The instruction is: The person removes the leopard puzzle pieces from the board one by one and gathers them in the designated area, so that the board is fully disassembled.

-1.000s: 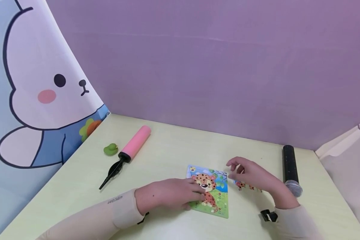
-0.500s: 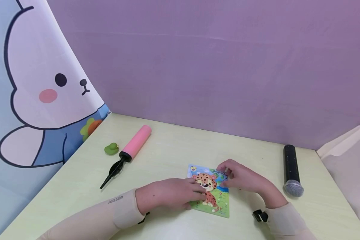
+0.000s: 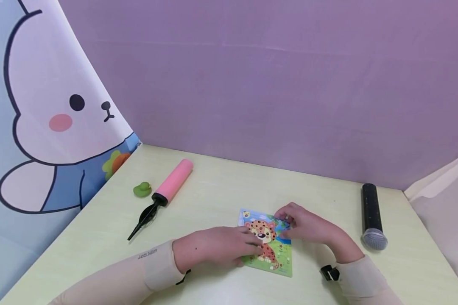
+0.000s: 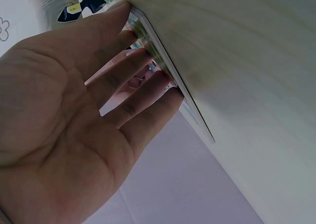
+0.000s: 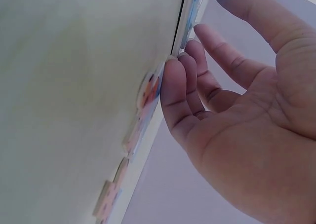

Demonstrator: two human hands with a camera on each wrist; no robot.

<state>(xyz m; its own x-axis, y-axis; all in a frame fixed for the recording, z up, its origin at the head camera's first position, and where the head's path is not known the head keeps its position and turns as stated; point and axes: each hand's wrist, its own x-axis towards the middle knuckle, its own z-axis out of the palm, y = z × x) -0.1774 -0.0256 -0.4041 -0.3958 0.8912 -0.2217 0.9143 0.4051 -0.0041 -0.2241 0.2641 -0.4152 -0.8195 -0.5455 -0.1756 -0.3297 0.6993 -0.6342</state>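
Two bare hands: I am watching, through the remote cameras, the left hand (image 3: 229, 245) lying flattened, fingers nearly straight and slightly spread, over a thin rectangular puzzle board (image 3: 272, 245) printed with a spotted orange leopard, blue sky and green grass. Its fingertips are touching the board's printed face from about 9 o'clock, without gripping it. The right hand (image 3: 309, 225) is reaching in from about 2 o'clock with loosely bent fingers; thumb and forefinger are standing apart, touching the board near its upper right corner and pinching nothing. The board is lying flat on a pale yellow-green tabletop (image 3: 328, 190), low in the head view at about 5 o'clock from the frame's centre. In the right-wrist view, small flat pieces with dark-spotted orange and pink print (image 5: 149, 91) are lying on the tabletop toward 7 o'clock from the fingertips; I cannot tell whether the nearest is touching the little finger.

Taking the board as the dial's centre, a pink-and-black plastic hand pump (image 3: 171, 182) is lying well apart at 10 o'clock, its black nozzle pointing to 7. A small green duck figure (image 3: 142, 189) is sitting just beside it. A black microphone with a silver mesh head (image 3: 373, 220) is lying near 3 o'clock, its head turned toward 6.
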